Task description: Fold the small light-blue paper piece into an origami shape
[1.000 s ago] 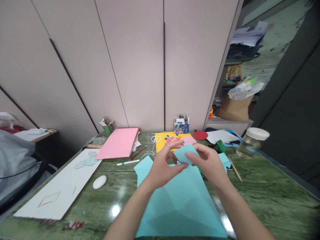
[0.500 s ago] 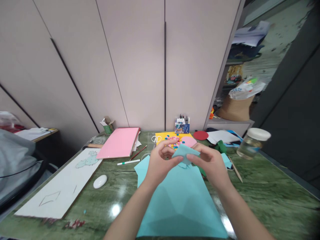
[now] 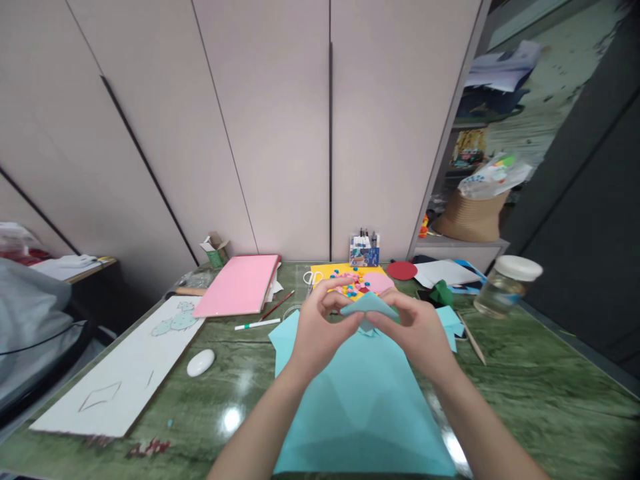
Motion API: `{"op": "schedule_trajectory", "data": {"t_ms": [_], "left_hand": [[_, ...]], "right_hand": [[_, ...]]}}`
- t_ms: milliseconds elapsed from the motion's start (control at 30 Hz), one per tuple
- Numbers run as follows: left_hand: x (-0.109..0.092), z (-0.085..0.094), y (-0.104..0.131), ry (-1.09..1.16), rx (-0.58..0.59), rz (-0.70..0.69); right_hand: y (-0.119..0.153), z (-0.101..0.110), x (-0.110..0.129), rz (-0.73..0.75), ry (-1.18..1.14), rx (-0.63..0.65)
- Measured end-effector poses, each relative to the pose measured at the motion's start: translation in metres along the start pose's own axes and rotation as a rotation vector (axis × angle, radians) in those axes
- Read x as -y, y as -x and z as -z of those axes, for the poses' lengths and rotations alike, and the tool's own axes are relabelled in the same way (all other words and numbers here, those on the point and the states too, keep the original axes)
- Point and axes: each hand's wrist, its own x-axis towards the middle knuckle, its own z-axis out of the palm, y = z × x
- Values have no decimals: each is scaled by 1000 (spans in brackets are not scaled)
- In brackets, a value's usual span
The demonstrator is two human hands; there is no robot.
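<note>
From the head view, holds a small folded turquoise paper [image 3: 369,305] raised over the far part of a large turquoise sheet [image 3: 360,407] on the green tabletop [image 3: 545,380]; pinches its left side with the left hand [image 3: 320,327] and its right side with the right hand [image 3: 419,328] — with both thumbs against the near edge and close together at the middle; shows a peak in the paper, pointing away from the thumbs; has, beyond the hands, a yellow sheet [image 3: 323,270] bearing small pink, blue and yellow pieces [image 3: 349,288] and a pink disc [image 3: 379,282]; shows white-handled scissors [image 3: 309,280] to the left of these and a red disc [image 3: 402,270] to the right; farther left, shows a pink folder [image 3: 240,287], a white-and-green marker [image 3: 257,325], a white oval object [image 3: 201,363] and a long white sheet [image 3: 120,367] with drawings; to the right of the right hand, shows small turquoise pieces [image 3: 451,321] beside a wooden stick [image 3: 473,340] — and, farther right, a lidded jar [image 3: 505,290] of pale liquid; at the back, has a box of pens [image 3: 364,253].
</note>
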Motion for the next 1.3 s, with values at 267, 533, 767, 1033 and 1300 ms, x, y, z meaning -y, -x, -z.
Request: {"op": "schedule_trajectory", "data": {"t_ms": [267,533,767,1033,1300], "left_hand": [[4,6,-6,189,-66,136],[8,10,-9,292,-97,166],[11,12,-10,217,-70,123],[5,9,-4,50,-28,50],[-2,6,1,-63,22,9]], "right_hand": [[-3,10,-7,-41,-109,-91],[-2,14,-10,5,-169,-146],[-5,17,-6,-78,-93,2],[-3,18,-6,-20,4,-39],[-3,17,-12,-37,-5,-122]]}}
